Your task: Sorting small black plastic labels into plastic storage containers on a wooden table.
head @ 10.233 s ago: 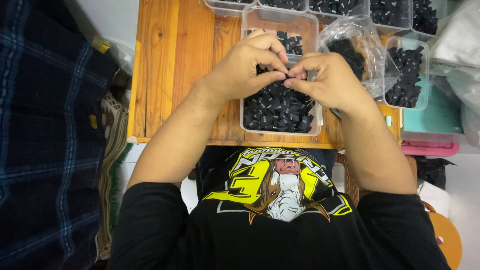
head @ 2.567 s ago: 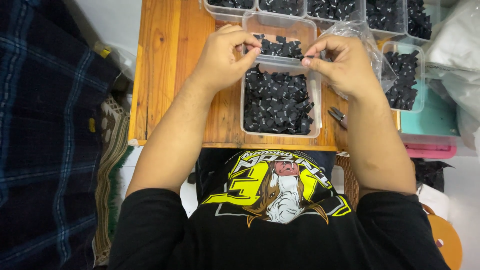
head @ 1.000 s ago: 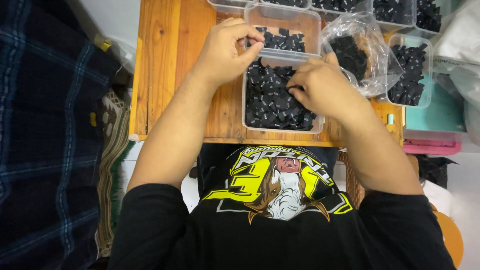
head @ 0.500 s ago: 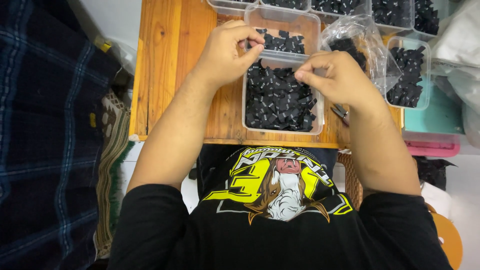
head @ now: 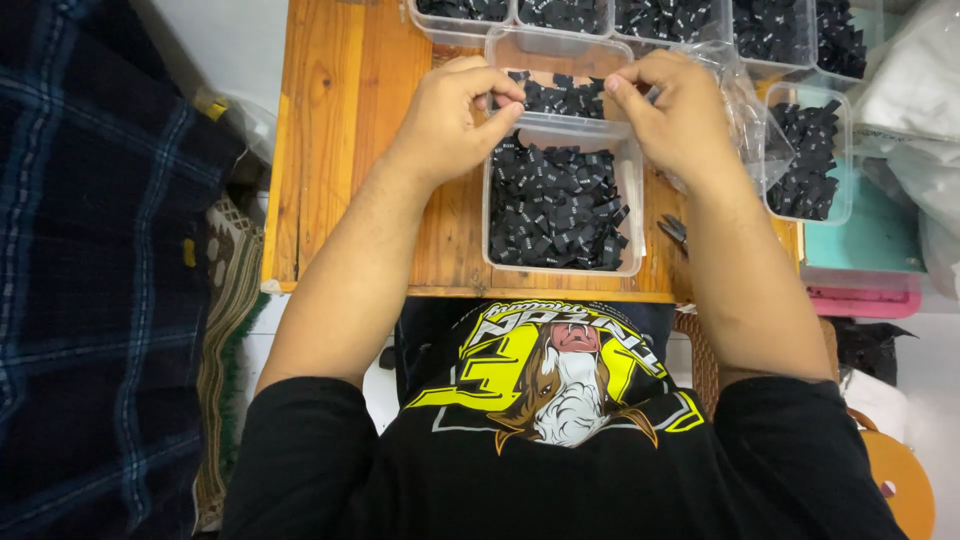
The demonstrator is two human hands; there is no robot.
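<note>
A clear plastic tub (head: 486,215) full of small black fabric labels (head: 555,205) sits on the wooden table (head: 335,150) in front of me. Behind it stands a second clear tub (head: 545,45) holding fewer black labels (head: 560,97). My left hand (head: 450,115) hovers at that tub's left side, thumb and fingers pinched on a small black label. My right hand (head: 675,115) is level with it at the right side, its fingertips pinched together over the same tub. What that pinch holds is mostly hidden.
A row of clear tubs (head: 690,18) with black pieces lines the back of the table. A clear bag (head: 750,105) and another tub (head: 812,160) lie right of my hand. A small metal tool (head: 673,232) rests near the front edge. Dark plaid cloth (head: 90,250) hangs at the left.
My right hand dipped into the near tub a second ago, then rose and moved back to the far tub. My left hand has stayed in place, pinched.
</note>
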